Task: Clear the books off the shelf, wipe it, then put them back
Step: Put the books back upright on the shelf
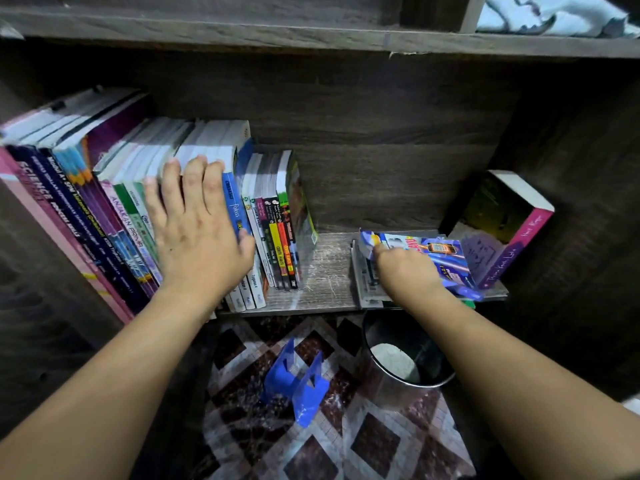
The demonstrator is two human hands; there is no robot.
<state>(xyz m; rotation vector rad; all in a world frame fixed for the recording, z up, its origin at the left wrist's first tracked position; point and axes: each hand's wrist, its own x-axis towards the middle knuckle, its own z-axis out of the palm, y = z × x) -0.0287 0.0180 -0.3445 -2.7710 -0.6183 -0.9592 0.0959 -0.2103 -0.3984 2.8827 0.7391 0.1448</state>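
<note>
Open gap mid-shelf, blocked on both sides

Bare shelf board (329,271) lies open between the upright row of books (270,230) on the left and the flat stack of booklets (415,258) on the right; a thick leaning book (512,220) fills the right corner; the upper shelf (311,36) caps the opening; below, a blue bookend (298,382) and a metal bin (405,362) stand on the floor.

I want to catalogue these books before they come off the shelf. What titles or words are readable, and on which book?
"SCIENCE": dark spine at far left.
"ANJAKAN PRIMA": pale pink spine beside the left hand.
"Fokus": blue spine at that hand's thumb.
Thin spines to the right: too small to read.
Leaning pink-spined book at right: cursive title, unclear.
Flat stack under the right hand: blurred.
</note>
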